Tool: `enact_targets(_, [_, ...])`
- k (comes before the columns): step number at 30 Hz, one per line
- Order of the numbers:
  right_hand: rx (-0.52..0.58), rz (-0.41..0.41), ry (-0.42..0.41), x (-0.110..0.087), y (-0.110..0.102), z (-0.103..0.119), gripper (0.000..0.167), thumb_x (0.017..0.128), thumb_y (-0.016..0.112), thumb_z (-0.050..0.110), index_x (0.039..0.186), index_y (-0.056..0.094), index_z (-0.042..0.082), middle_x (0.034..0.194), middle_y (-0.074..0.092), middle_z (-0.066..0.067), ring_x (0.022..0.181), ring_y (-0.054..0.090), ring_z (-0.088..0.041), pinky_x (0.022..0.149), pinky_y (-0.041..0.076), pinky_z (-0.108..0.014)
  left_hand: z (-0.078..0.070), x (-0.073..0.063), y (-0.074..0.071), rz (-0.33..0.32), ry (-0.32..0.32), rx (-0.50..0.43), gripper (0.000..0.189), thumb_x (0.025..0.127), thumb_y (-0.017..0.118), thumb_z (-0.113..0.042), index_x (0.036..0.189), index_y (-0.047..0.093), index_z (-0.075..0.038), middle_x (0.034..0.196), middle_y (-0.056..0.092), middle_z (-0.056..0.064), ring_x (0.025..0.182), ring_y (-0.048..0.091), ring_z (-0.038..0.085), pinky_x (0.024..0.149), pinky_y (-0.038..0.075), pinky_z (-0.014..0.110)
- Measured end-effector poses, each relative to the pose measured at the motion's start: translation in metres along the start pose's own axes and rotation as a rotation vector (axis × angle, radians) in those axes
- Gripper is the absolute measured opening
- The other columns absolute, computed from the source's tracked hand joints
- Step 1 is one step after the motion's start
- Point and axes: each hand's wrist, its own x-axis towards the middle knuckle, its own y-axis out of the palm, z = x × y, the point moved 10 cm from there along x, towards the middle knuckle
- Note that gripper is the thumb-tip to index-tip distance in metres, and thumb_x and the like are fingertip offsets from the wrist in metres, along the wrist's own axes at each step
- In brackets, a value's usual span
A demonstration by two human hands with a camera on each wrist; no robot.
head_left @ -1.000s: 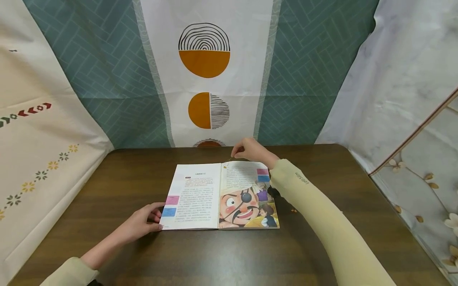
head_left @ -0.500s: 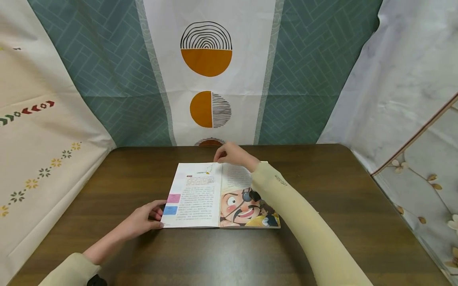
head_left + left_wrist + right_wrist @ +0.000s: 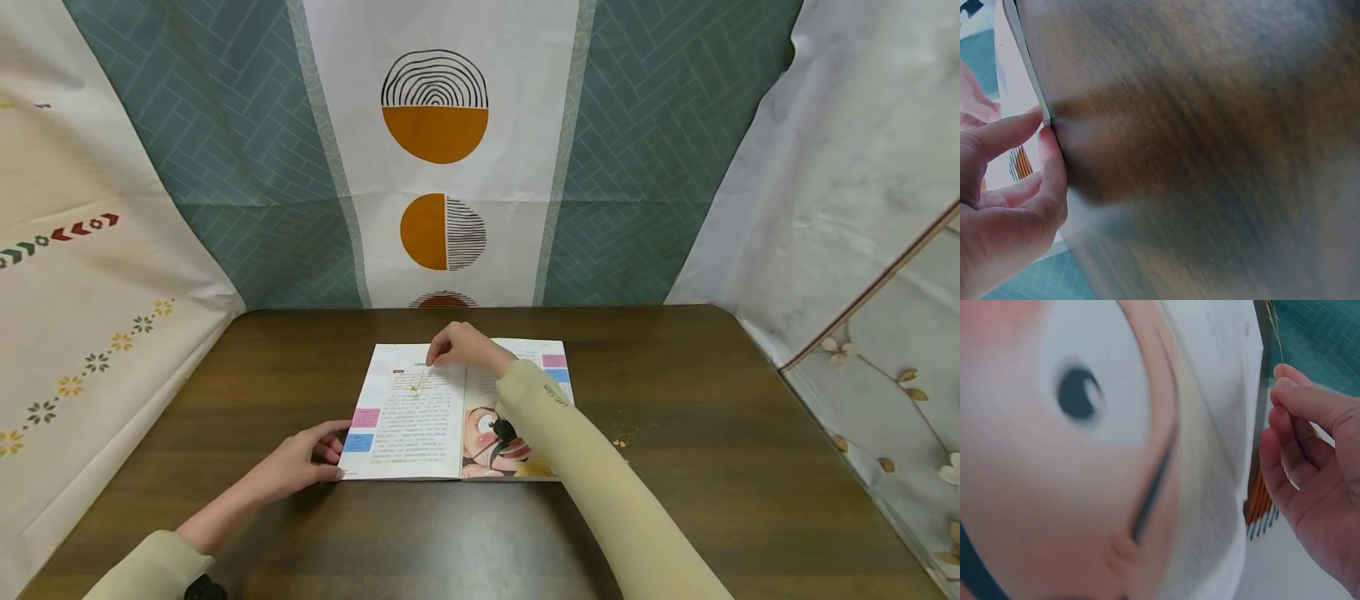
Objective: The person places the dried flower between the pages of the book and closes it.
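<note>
An open book (image 3: 416, 442) lies on the brown table, text on its left page and a cartoon pirate (image 3: 487, 437) on its right one. My left hand (image 3: 303, 458) holds the book's lower left corner; the left wrist view has thumb and forefinger (image 3: 1052, 159) gripping its edge. Over the upper left page, my right hand (image 3: 467, 343) pinches the thin stem of a small dried flower sprig (image 3: 414, 388) between thumb and forefinger. Its yellow head points down toward the text. In the right wrist view the fine stalk (image 3: 1277, 331) extends from the fingertips.
Another dried sprig (image 3: 619, 443) with yellow blossoms lies on the table (image 3: 720, 500) right of the book, beside my right sleeve (image 3: 592, 467). A patterned curtain (image 3: 630, 167) hangs behind the table's far edge, with pale cloths at both sides.
My right hand has moved left and toward me with the sprig, from the top of the right page to above the left page. My left hand stays at the book's corner.
</note>
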Motion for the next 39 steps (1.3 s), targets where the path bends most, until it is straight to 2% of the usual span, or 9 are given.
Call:
enact_targets(7, [0.039,0.011,0.023,0.004,0.017,0.002,0.009,0.091,0.070,0.011,0.094,0.079,0.013,0.100,0.076,-0.002,0.086,0.062,-0.008,0.084,0.048,-0.020,0.000,0.002,0.001,0.005,-0.005,-0.010,0.070,0.079,0.078,-0.004,0.140,0.045,0.007,0.098,0.058,0.009,0.089,0.056,0.021,0.066,0.044,0.023])
enact_targets(15, [0.059,0.073,0.071,0.009,0.032,0.007,0.010,0.090,0.071,0.009,0.093,0.079,0.013,0.097,0.077,-0.002,0.081,0.060,-0.007,0.083,0.046,-0.021,0.001,0.003,0.001,0.000,-0.010,-0.018,0.070,0.079,0.078,-0.004,0.139,0.045,0.007,0.097,0.058,0.009,0.089,0.057,0.021,0.065,0.044,0.023])
enact_targets(22, [0.074,0.079,0.095,0.010,0.036,0.006,0.009,0.089,0.072,0.009,0.090,0.080,0.014,0.094,0.077,0.000,0.076,0.056,-0.007,0.077,0.044,-0.020,0.001,0.003,0.001,-0.003,-0.011,-0.016,0.070,0.079,0.079,-0.004,0.139,0.045,0.008,0.097,0.058,0.009,0.089,0.057,0.021,0.066,0.045,0.023])
enact_targets(31, [0.078,0.071,0.099,0.007,0.035,0.007,0.010,0.090,0.071,0.009,0.090,0.080,0.013,0.094,0.077,-0.001,0.074,0.053,-0.006,0.075,0.041,-0.019,-0.001,0.005,0.000,-0.002,-0.014,-0.021,0.070,0.079,0.078,-0.004,0.139,0.045,0.008,0.098,0.058,0.009,0.089,0.057,0.021,0.065,0.045,0.023])
enact_targets(32, [0.082,0.073,0.096,0.007,0.035,0.007,0.010,0.090,0.071,0.009,0.090,0.080,0.012,0.095,0.077,-0.002,0.074,0.052,-0.006,0.078,0.042,-0.020,-0.002,0.006,0.000,-0.002,-0.013,-0.022,0.070,0.079,0.078,-0.004,0.139,0.044,0.008,0.098,0.058,0.009,0.089,0.057,0.022,0.065,0.045,0.023])
enact_targets(35, [0.082,0.082,0.084,0.009,0.035,0.008,0.010,0.090,0.071,0.008,0.091,0.080,0.011,0.095,0.078,-0.003,0.074,0.052,-0.005,0.101,0.042,-0.026,-0.002,0.007,0.000,-0.001,-0.016,-0.023,0.070,0.079,0.078,-0.004,0.139,0.044,0.008,0.098,0.058,0.009,0.089,0.057,0.022,0.065,0.045,0.023])
enact_targets(38, [0.089,0.099,0.069,0.009,0.037,0.009,0.010,0.089,0.071,0.007,0.091,0.080,0.010,0.095,0.078,-0.004,0.074,0.053,-0.005,0.107,0.041,-0.033,-0.002,0.007,0.000,0.001,-0.020,-0.025,0.070,0.079,0.078,-0.004,0.140,0.044,0.007,0.098,0.058,0.009,0.089,0.057,0.021,0.065,0.045,0.023])
enact_targets(39, [0.087,0.103,0.063,0.010,0.038,0.010,0.010,0.089,0.071,0.007,0.091,0.080,0.010,0.095,0.078,-0.004,0.074,0.054,-0.004,0.106,0.042,-0.031,-0.002,0.007,0.000,0.001,-0.021,-0.024,0.070,0.079,0.078,-0.004,0.139,0.044,0.007,0.098,0.058,0.009,0.089,0.057,0.021,0.065,0.045,0.023])
